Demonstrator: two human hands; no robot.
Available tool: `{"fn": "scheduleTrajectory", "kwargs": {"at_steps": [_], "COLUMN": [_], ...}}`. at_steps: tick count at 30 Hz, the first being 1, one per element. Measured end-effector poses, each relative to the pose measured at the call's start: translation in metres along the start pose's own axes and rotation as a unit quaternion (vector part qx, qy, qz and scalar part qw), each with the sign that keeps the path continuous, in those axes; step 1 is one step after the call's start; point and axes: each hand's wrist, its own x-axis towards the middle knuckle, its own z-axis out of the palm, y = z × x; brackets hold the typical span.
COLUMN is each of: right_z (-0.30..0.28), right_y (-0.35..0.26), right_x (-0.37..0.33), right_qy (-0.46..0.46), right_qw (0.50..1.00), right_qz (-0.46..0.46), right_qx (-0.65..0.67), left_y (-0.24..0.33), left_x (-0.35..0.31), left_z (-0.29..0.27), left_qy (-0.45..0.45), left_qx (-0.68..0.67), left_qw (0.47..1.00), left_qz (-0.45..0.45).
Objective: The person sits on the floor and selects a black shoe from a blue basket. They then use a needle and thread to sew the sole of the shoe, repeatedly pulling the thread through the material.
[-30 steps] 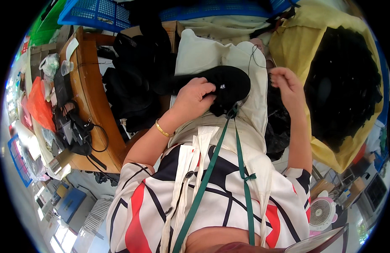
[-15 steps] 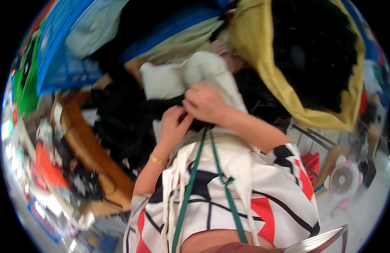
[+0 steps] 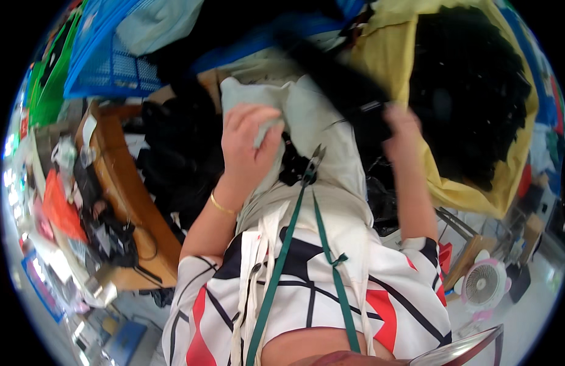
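Note:
My right hand (image 3: pixel 406 133), smeared by motion, grips one end of a black cloth piece (image 3: pixel 356 91) beside the yellow sack (image 3: pixel 426 165). The cloth stretches up and left from the fingers, also blurred. Over my lap, my left hand (image 3: pixel 249 143) has its fingers bent and the thumb apart, and nothing shows in it. Small thread snips (image 3: pixel 312 166) on a green cord (image 3: pixel 282 262) lie between my thighs, blades pointing away from me. Small dark bits (image 3: pixel 293 163) rest beside them on the pale cloth (image 3: pixel 331 137) over my legs.
The yellow sack at the right is full of black pieces (image 3: pixel 471 97). A blue mesh basket (image 3: pixel 105 67) stands at the far left. Black cloth (image 3: pixel 179 146) lies heaped beside a brown wooden frame (image 3: pixel 127 201). A small fan (image 3: pixel 482 283) stands at the lower right.
My hands were together over my lap; now they are apart. The right has swung right toward the sack with the black cloth, and the left has risen slightly. The snips now show.

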Motion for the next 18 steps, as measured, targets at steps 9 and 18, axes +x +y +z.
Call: {"fn": "scheduleTrajectory", "kwargs": {"at_steps": [9, 18], "right_z": [-0.038, 0.039], "right_y": [0.063, -0.039], "right_x": [0.018, -0.004], "right_qy": [0.221, -0.042], "right_qw": [0.731, 0.710], "right_qz": [0.378, 0.371], "right_qx": [0.523, 0.598], "left_y": [-0.053, -0.046], "left_x": [-0.063, -0.099], "left_z": [0.031, 0.062], "left_qy": [-0.136, -0.375], "left_qx": [-0.151, 0.163], "left_qw": [0.939, 0.909], "left_qz": [-0.277, -0.084]}}
